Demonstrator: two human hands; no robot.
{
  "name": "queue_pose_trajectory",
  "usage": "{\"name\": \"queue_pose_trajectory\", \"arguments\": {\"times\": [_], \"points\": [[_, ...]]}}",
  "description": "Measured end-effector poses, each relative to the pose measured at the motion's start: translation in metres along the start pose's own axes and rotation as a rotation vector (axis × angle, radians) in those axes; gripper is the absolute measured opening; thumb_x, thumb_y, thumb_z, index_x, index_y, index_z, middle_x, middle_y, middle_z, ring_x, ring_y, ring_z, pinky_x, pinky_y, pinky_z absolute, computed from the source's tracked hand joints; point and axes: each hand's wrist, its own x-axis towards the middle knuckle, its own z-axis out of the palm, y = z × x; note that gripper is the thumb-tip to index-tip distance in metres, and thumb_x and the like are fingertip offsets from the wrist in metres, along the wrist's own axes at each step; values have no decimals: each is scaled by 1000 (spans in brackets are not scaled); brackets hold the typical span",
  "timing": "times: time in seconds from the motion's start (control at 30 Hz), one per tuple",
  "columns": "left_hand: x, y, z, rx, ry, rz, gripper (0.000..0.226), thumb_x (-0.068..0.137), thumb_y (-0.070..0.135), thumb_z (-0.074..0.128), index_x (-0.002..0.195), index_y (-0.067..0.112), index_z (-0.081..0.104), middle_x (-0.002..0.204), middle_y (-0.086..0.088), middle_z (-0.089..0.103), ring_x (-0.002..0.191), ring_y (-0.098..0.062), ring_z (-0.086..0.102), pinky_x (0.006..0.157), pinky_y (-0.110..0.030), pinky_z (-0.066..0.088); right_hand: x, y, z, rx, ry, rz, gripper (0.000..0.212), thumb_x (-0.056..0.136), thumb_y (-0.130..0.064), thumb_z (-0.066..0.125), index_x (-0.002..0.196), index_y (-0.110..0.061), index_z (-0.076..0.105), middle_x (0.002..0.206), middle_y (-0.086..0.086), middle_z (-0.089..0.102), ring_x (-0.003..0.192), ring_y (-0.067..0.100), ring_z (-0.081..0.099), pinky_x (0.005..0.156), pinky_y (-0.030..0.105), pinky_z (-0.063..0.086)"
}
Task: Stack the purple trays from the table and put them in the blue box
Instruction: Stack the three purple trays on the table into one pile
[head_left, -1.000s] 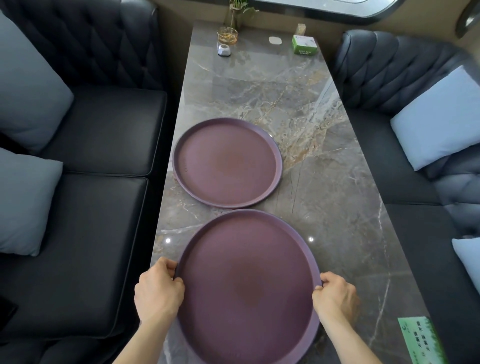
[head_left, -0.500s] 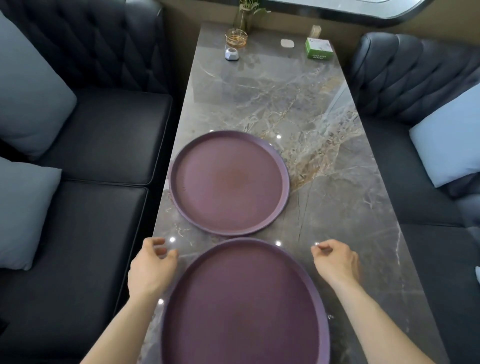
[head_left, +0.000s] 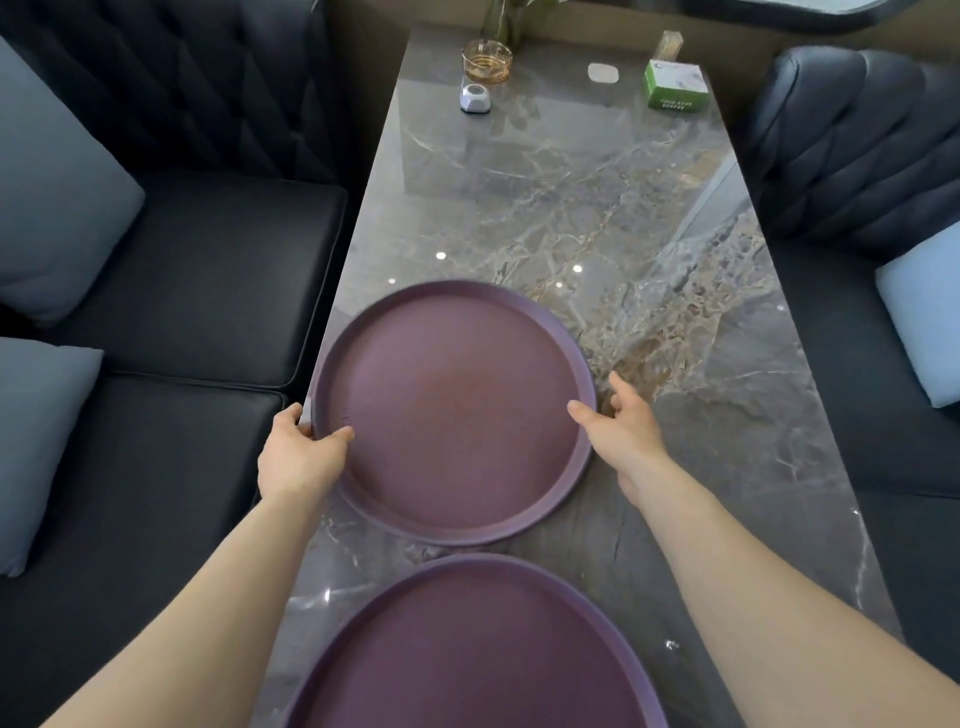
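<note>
Two round purple trays lie on the marble table (head_left: 649, 218). The far tray (head_left: 454, 410) sits near the table's left edge. The near tray (head_left: 478, 654) is cut off by the bottom of the view. My left hand (head_left: 301, 457) grips the far tray's left rim, thumb on its inner surface and fingers curled under the edge. My right hand (head_left: 618, 431) straddles the far tray's right rim, thumb lying over the rim and fingers spread outside it. No blue box is in view.
At the table's far end stand a glass ashtray (head_left: 487, 60), a small white device (head_left: 475, 98), a white pad (head_left: 602, 73), a green box (head_left: 674, 85) and a plant vase. Dark sofas with pale cushions (head_left: 57, 192) flank both sides.
Both hands let go of the near tray and reached forward to the far tray's sides. My left hand has closed on its rim. The view shifted forward along the table.
</note>
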Motion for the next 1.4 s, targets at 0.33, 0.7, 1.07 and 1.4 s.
{"name": "queue_pose_trajectory", "arguments": {"times": [0.33, 0.7, 1.07, 1.4], "points": [[-9, -2, -10, -72, 79, 36, 66, 64, -2, 49, 114, 36, 71, 86, 17, 72, 85, -12, 67, 76, -32, 53, -8, 2, 0, 148, 67, -7, 65, 91, -20, 64, 148, -20, 33, 149, 5, 42, 132, 21, 44, 97, 32, 35], [-77, 17, -68, -176, 49, 171, 61, 68, -2, 49, 112, 35, 71, 89, 19, 73, 85, -7, 68, 86, -35, 55, -92, -9, -43, 174, 355, -168, 32, 83, -16, 72, 114, -20, 67, 95, -7, 66, 92, 17, 65, 85, 29, 51], [-159, -102, -102, 97, 9, 260, 49, 73, 8, 63, 113, 35, 70, 72, 17, 66, 69, -2, 58, 70, -33, 43, -222, 116, -46, -100, 488, -30, 20, 77, -8, 75, 92, -21, 74, 69, -7, 64, 82, 29, 65, 82, 41, 53], [-194, -172, -104, 275, 47, 260, 28, 80, 20, 73, 103, 35, 72, 74, 13, 69, 73, -19, 57, 72, -36, 47, -290, 190, -36, -272, 534, 108, 13, 82, -12, 71, 88, -22, 72, 86, -1, 62, 81, 23, 56, 68, 33, 42]]}}
